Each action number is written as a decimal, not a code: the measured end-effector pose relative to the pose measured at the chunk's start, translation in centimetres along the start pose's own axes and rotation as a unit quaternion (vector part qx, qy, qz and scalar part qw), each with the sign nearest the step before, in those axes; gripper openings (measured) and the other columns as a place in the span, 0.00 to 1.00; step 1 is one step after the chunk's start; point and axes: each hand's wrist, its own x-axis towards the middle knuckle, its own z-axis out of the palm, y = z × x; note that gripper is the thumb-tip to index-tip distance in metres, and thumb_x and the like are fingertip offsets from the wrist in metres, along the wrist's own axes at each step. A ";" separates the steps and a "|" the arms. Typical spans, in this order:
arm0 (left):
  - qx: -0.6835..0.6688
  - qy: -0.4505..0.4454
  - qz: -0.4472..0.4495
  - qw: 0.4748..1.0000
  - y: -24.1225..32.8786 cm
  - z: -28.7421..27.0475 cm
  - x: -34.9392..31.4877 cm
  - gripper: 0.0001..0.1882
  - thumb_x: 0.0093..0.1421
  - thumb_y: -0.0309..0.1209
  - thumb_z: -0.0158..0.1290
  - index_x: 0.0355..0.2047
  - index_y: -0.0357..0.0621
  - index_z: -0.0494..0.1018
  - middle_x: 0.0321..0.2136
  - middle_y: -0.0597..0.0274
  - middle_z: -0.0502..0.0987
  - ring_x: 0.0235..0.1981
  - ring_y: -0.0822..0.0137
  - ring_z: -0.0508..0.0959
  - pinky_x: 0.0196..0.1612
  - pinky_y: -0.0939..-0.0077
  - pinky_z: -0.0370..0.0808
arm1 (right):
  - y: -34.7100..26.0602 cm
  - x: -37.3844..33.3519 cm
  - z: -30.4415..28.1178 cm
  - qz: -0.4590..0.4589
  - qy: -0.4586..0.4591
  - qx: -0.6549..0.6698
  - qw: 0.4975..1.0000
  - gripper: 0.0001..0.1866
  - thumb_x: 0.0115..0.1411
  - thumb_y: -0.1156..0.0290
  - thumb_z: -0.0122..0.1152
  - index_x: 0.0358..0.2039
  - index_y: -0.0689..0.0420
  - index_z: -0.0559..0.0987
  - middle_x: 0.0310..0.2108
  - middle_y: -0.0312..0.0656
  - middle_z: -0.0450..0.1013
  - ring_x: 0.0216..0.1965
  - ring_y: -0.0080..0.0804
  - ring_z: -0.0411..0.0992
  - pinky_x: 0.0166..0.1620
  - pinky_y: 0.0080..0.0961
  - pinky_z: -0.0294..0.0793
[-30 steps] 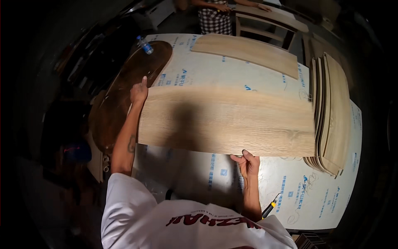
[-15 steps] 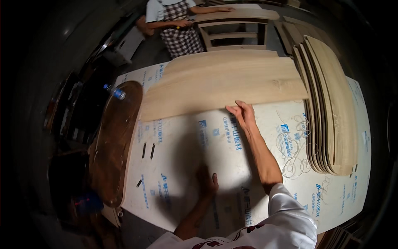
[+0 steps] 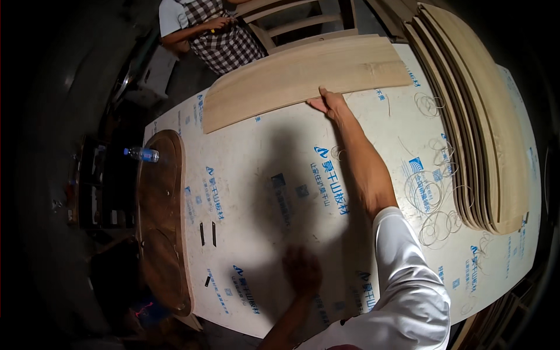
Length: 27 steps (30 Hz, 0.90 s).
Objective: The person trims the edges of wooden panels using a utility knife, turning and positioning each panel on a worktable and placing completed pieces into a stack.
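A pale curved wooden panel (image 3: 303, 73) lies across the far side of a white-faced board tabletop (image 3: 245, 151). My right hand (image 3: 329, 105) reaches forward to its near edge and grips it there, thumb on top, with the fingers partly hidden. Down in shadow over the near part of the table is my left hand (image 3: 302, 271), holding nothing, its dim fingers loosely extended. Several similar curved panels (image 3: 466, 116) stand stacked on edge at the right.
A long brown oval board (image 3: 160, 216) with a plastic bottle (image 3: 142, 154) on it runs along the left side. Thin dark strips (image 3: 213, 234) and curled offcuts (image 3: 429, 195) lie about. A person in a checked apron (image 3: 224, 46) stands beyond the table, near a wooden frame (image 3: 303, 23).
The panel has slid away from me toward the far edge, my right hand moving with its near edge. My left hand has shifted slightly right and nearer. The view has also shifted.
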 end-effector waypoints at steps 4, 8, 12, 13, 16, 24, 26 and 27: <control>0.004 0.024 0.009 1.000 -0.7 -0.2 0.4 0.28 0.65 0.39 0.50 0.63 0.42 0.62 0.64 0.41 0.62 0.67 0.44 0.59 0.67 0.38 0.53 | -0.2 2.9 2.0 0.011 0.024 -0.012 1.000 0.22 0.71 0.65 0.51 0.49 0.77 0.67 0.35 0.63 0.78 0.30 0.51 0.82 0.28 0.36 0.87; -0.004 -0.004 0.012 1.000 -0.1 0.9 0.5 0.27 0.66 0.40 0.49 0.62 0.42 0.63 0.63 0.41 0.62 0.67 0.44 0.60 0.67 0.39 0.52 | -0.1 4.8 -0.8 -0.004 -0.045 -0.108 0.993 0.25 0.72 0.57 0.49 0.38 0.73 0.75 0.29 0.59 0.79 0.27 0.45 0.82 0.27 0.36 0.86; 0.018 0.008 0.030 0.999 0.0 3.2 0.5 0.28 0.66 0.41 0.47 0.63 0.42 0.63 0.64 0.42 0.62 0.68 0.44 0.58 0.67 0.39 0.51 | -2.4 0.4 -2.6 0.028 -0.110 -0.434 0.894 0.27 0.68 0.49 0.55 0.37 0.66 0.79 0.28 0.51 0.79 0.24 0.38 0.80 0.24 0.31 0.83; 0.033 0.008 0.030 0.999 -0.3 4.6 -0.5 0.28 0.67 0.41 0.46 0.64 0.42 0.63 0.64 0.43 0.62 0.69 0.44 0.57 0.68 0.39 0.51 | -1.3 -3.3 -3.3 -0.020 -0.115 -0.380 0.918 0.24 0.68 0.51 0.56 0.36 0.64 0.80 0.28 0.48 0.79 0.25 0.38 0.81 0.27 0.31 0.83; 0.107 0.072 0.028 0.991 -4.9 3.7 -1.5 0.29 0.68 0.41 0.46 0.65 0.43 0.60 0.66 0.45 0.60 0.70 0.45 0.55 0.69 0.40 0.49 | 3.0 -19.5 -3.0 -0.151 -0.181 -0.231 0.944 0.16 0.70 0.60 0.55 0.37 0.62 0.79 0.28 0.45 0.79 0.28 0.33 0.80 0.32 0.29 0.82; 0.047 0.120 0.066 0.989 -0.8 2.7 -0.8 0.30 0.67 0.38 0.48 0.67 0.42 0.58 0.68 0.41 0.56 0.70 0.45 0.56 0.69 0.39 0.49 | -12.1 -53.3 -30.9 -0.406 0.576 -0.111 0.701 0.23 0.65 0.53 0.62 0.44 0.63 0.75 0.28 0.40 0.74 0.28 0.25 0.73 0.33 0.22 0.72; 0.043 0.122 0.055 0.990 -0.4 3.8 -0.6 0.31 0.67 0.40 0.48 0.67 0.42 0.57 0.68 0.39 0.55 0.69 0.44 0.56 0.69 0.38 0.49 | -15.1 -54.6 -35.2 -0.350 0.657 -0.171 0.646 0.38 0.58 0.45 0.68 0.53 0.65 0.71 0.43 0.51 0.73 0.42 0.36 0.73 0.45 0.31 0.73; 0.016 0.099 0.053 0.994 0.2 4.3 -1.1 0.32 0.67 0.41 0.49 0.67 0.41 0.57 0.68 0.39 0.55 0.69 0.43 0.56 0.68 0.38 0.50 | -16.2 -54.7 -37.8 -0.320 0.690 -0.241 0.603 0.48 0.53 0.40 0.70 0.59 0.67 0.67 0.52 0.59 0.71 0.53 0.45 0.72 0.55 0.38 0.72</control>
